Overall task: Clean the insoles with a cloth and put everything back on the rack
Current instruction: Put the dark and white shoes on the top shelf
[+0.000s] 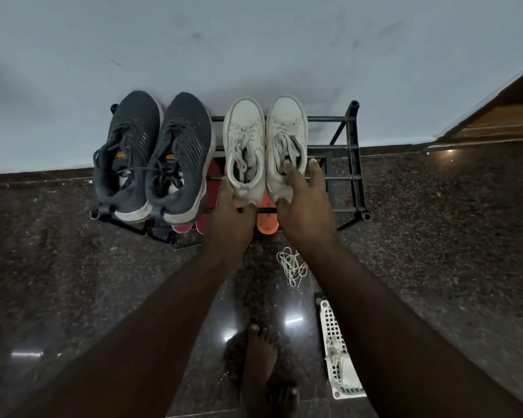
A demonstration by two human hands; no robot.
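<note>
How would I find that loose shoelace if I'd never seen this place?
Start at the black shoe rack against the wall. On the dark floor just before its front edge, right of the orange insole, lies the shoelace: a tangled white cord, threaded through no shoe.

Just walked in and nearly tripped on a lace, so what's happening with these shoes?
A person is handling the pair of white sneakers on the top of the black rack. The left hand holds the heel of one, the right hand grips the other. A dark grey pair sits beside them. A loose white lace lies on the floor, and a white basket sits nearer the person's bare foot.
</note>
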